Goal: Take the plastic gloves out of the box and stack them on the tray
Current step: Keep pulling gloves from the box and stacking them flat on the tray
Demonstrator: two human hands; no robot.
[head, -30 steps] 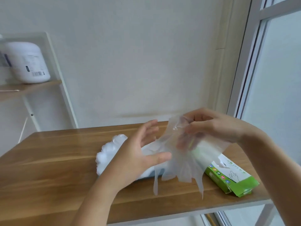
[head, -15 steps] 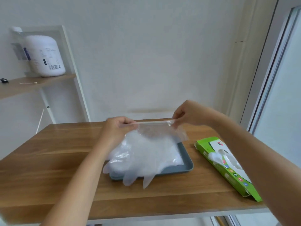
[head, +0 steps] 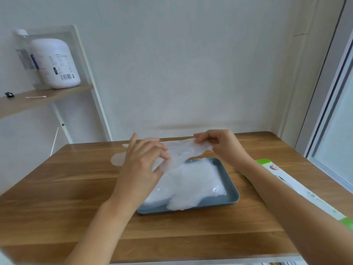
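A clear plastic glove (head: 182, 151) is stretched in the air over the far edge of the grey tray (head: 232, 198). My right hand (head: 219, 147) pinches its cuff end. My left hand (head: 145, 165) lies over the glove's other part with fingers loosely spread, and the glove's fingertips (head: 118, 159) stick out past it above the table. A pile of clear gloves (head: 194, 185) lies on the tray. The green and white glove box (head: 282, 177) lies flat on the table at the right, partly hidden by my right forearm.
The wooden table (head: 66, 197) stands against a white wall. A shelf at the left (head: 44, 95) holds a large white jug (head: 57, 64). A window frame (head: 328, 104) runs along the right side.
The glove, earlier held taut by its cuff between both hands, now lies sideways with its fingers to the left. My left hand has loosened its pinch and spread its fingers.
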